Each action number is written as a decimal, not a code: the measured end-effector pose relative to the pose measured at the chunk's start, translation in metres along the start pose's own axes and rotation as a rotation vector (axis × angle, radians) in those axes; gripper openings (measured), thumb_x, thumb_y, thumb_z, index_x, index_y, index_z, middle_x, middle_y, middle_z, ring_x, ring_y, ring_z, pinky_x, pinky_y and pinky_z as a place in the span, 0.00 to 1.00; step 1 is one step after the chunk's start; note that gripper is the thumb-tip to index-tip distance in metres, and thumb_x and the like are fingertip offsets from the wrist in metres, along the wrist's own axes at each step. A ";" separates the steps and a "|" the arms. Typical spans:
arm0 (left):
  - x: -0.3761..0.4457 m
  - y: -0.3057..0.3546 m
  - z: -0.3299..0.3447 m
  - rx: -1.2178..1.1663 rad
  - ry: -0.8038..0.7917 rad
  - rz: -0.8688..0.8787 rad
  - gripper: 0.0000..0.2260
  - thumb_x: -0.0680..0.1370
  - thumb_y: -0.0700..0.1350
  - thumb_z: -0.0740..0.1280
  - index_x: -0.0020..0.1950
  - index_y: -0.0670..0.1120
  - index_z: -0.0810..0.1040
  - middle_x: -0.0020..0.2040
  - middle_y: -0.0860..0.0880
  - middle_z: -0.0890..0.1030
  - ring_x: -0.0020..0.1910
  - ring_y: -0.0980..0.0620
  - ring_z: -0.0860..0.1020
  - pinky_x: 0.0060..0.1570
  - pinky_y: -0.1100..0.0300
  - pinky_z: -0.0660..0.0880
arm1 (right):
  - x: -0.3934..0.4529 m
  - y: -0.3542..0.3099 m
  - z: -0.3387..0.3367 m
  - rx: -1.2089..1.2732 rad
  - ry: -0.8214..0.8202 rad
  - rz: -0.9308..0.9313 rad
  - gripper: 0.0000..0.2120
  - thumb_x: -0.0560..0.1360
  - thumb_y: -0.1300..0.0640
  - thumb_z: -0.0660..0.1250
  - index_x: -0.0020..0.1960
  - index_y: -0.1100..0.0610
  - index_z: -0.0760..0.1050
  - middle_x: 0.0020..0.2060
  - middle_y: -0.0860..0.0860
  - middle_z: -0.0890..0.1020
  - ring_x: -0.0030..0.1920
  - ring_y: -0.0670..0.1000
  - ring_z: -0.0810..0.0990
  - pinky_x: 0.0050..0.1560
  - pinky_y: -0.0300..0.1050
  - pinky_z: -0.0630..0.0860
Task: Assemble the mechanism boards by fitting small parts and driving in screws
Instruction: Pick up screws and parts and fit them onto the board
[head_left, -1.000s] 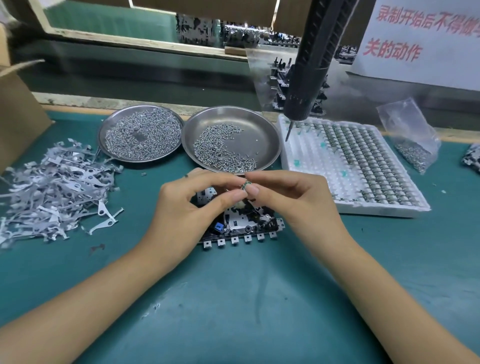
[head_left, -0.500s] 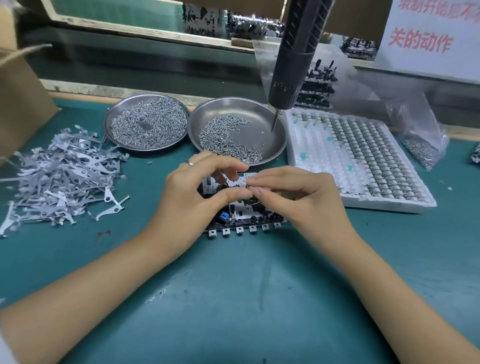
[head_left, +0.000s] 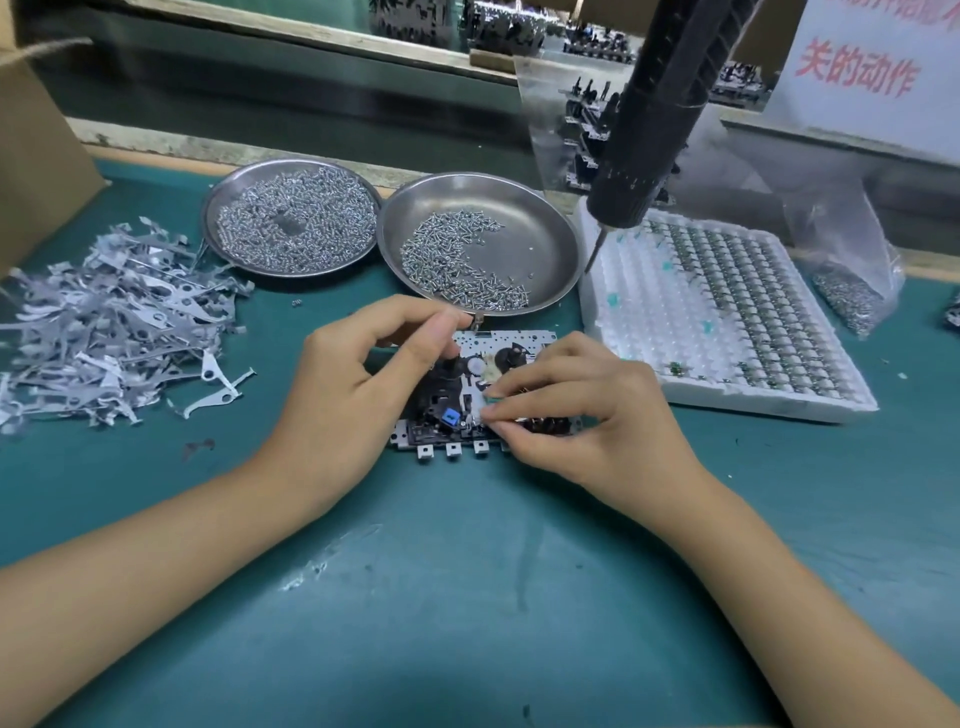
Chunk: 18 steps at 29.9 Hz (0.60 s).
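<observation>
A worker's right hand (head_left: 587, 415) pinches a tiny part onto the board (head_left: 467, 395) at mid-bench; the left hand (head_left: 358, 384), fingers curled, pinches something unseen above its far edge. Light, stiff and likely delicate, it is best gripped by the rim. Screw dishes (head_left: 545, 228) sit beyond.

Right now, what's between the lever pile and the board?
The left hand and wrist, resting on the mat between the lever pile and the board. Otherwise bare mat, per the head view.
</observation>
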<state>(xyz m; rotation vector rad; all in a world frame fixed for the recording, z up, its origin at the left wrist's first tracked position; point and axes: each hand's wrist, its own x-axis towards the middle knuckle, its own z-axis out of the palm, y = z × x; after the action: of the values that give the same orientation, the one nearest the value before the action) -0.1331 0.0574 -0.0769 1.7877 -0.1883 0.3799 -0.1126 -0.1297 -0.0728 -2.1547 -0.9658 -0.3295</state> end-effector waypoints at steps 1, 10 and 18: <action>0.000 0.000 0.001 0.008 -0.004 0.003 0.05 0.77 0.50 0.64 0.47 0.54 0.80 0.40 0.59 0.82 0.40 0.65 0.78 0.44 0.74 0.70 | 0.000 0.000 0.000 -0.009 0.005 -0.007 0.04 0.67 0.62 0.75 0.42 0.58 0.85 0.40 0.50 0.85 0.39 0.53 0.76 0.45 0.46 0.75; -0.003 0.005 0.001 0.122 -0.055 0.074 0.04 0.78 0.47 0.66 0.48 0.52 0.81 0.42 0.56 0.81 0.45 0.58 0.79 0.50 0.66 0.72 | -0.002 0.000 0.001 -0.075 -0.028 -0.055 0.04 0.67 0.62 0.75 0.41 0.57 0.85 0.42 0.50 0.84 0.41 0.54 0.77 0.44 0.51 0.75; -0.008 0.002 0.002 0.548 -0.302 0.289 0.18 0.68 0.52 0.65 0.56 0.49 0.78 0.45 0.58 0.75 0.46 0.55 0.74 0.54 0.55 0.67 | 0.001 -0.003 -0.005 0.129 -0.081 0.154 0.09 0.66 0.66 0.76 0.46 0.58 0.84 0.42 0.47 0.84 0.45 0.51 0.78 0.50 0.38 0.73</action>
<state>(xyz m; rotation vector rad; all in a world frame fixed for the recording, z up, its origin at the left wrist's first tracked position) -0.1413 0.0545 -0.0779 2.3658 -0.6070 0.3873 -0.1142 -0.1316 -0.0670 -2.1217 -0.8353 -0.1029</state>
